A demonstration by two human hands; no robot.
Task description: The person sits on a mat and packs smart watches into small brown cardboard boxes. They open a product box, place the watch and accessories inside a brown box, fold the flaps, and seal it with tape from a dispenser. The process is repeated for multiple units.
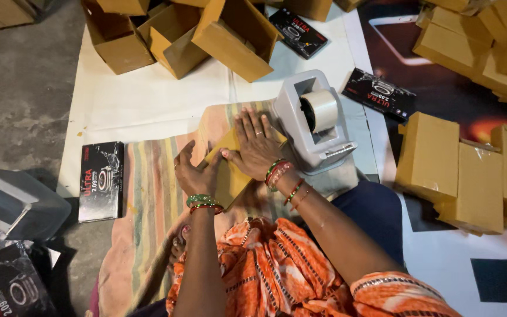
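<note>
A small brown cardboard box (230,175) lies on a striped cloth (151,194) in front of me. My left hand (195,172) grips its left edge with the thumb raised. My right hand (255,144) lies flat on the box top, fingers spread toward the far side. Both wrists wear red and green bangles. A grey tape dispenser (315,120) with a roll of clear tape stands just right of my right hand.
Open brown cartons (206,35) are piled at the far side. Closed brown boxes (453,170) are stacked on the right. Black printed product boxes lie at the left (101,181), far middle (298,32) and right (378,94). A grey bin (13,202) sits at the left edge.
</note>
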